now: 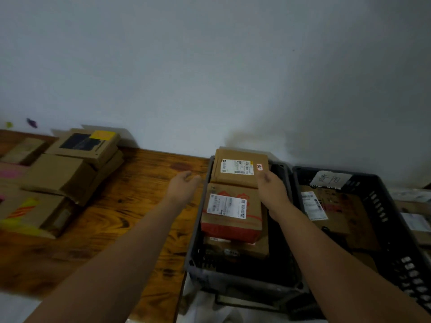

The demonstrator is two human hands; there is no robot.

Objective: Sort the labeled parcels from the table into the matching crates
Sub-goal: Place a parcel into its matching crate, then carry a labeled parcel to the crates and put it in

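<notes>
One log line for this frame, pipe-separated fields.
left hand: open, beside grey crate | right hand: at brown parcel in crate, grip unclear | table: unsorted parcels waiting

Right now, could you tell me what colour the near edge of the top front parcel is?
Red, on the brown parcel in the grey crate; the head view shows it.

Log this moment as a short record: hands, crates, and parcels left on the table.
left hand: open, holding nothing, above the table beside the grey crate
right hand: at the near right corner of the plain brown parcel; grip unclear
grey crate: plain brown parcel at far end, red-printed parcel nearer, another parcel beneath
black crate: handwritten tag on far wall, labeled parcel inside
table: stack of cardboard parcels at left
</notes>
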